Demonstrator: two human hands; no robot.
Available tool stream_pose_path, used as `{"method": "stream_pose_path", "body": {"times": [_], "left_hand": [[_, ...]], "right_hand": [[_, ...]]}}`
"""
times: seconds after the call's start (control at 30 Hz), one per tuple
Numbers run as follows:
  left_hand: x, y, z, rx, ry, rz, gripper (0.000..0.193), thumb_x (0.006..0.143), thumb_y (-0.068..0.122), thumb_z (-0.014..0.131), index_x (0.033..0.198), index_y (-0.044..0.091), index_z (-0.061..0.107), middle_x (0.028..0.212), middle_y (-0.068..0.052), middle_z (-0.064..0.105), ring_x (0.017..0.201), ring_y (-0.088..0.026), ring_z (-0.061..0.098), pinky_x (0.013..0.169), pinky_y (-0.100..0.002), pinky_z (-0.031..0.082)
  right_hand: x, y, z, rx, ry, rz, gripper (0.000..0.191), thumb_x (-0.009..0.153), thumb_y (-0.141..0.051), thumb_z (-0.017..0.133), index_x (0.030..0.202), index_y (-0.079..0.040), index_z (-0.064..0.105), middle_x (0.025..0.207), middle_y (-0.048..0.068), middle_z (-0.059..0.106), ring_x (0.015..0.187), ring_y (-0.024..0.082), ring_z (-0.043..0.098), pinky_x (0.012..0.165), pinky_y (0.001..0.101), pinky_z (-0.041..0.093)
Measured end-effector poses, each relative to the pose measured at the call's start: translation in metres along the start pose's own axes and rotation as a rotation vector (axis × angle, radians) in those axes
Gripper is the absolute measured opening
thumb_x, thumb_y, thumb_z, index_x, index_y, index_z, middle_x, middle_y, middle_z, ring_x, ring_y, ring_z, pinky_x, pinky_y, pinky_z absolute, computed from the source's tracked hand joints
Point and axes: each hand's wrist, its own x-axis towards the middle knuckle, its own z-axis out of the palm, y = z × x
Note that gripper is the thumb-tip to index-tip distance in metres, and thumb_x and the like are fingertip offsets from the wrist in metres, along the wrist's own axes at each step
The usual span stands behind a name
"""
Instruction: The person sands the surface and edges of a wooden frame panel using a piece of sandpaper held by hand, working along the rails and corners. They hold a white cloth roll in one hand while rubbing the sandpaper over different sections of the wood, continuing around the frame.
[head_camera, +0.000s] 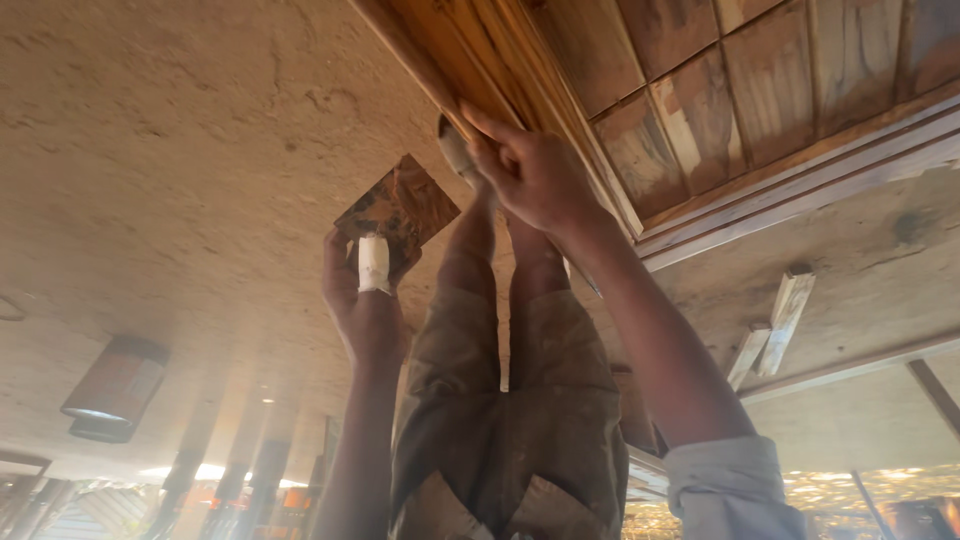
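I am bent far over, so the sandy floor fills the top of the view and my own legs (500, 400) run up the middle. My left hand (365, 300), with a white bandage on one finger, holds up a worn brown square sheet of sandpaper (400, 205) above the floor. My right hand (535, 175) rests with bent fingers on the moulded edge of a wooden panelled frame (700, 120) lying on the floor. Whether anything lies under those fingers is hidden. A grey foot or shoe (455, 150) shows just left of that hand.
Two short pale wood offcuts (780, 320) lie on the floor beside the frame. A dark cylindrical container (115, 385) stands at the left. Pillars and bright daylight show along the bottom edge, and a thin wooden strip (935, 390) lies at the right.
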Motion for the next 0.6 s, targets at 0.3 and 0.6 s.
{"method": "stream_pose_path", "body": {"times": [0.3,0.6], "left_hand": [[-0.007,-0.007,-0.028,0.015,-0.011,0.038,0.031,0.105,-0.002,0.047,0.135,0.001,0.054,0.124,-0.011,0.063,0.112,-0.02,0.066,0.096,-0.037,0.063],[-0.025,-0.037,-0.068,0.148,-0.03,0.071,0.037,0.101,-0.001,0.047,0.137,0.0,0.052,0.124,-0.013,0.065,0.114,-0.022,0.067,0.097,-0.036,0.062]], "right_hand": [[-0.066,0.036,0.0,0.005,0.01,0.167,0.044,0.106,-0.035,0.06,0.142,-0.011,0.064,0.069,0.011,0.069,0.054,0.009,0.06,0.049,0.026,0.049],[-0.08,0.01,0.044,-0.328,0.475,-0.272,0.052,0.114,-0.033,0.058,0.157,-0.009,0.043,0.107,0.008,0.076,0.054,0.008,0.063,0.045,0.0234,0.05]]}}
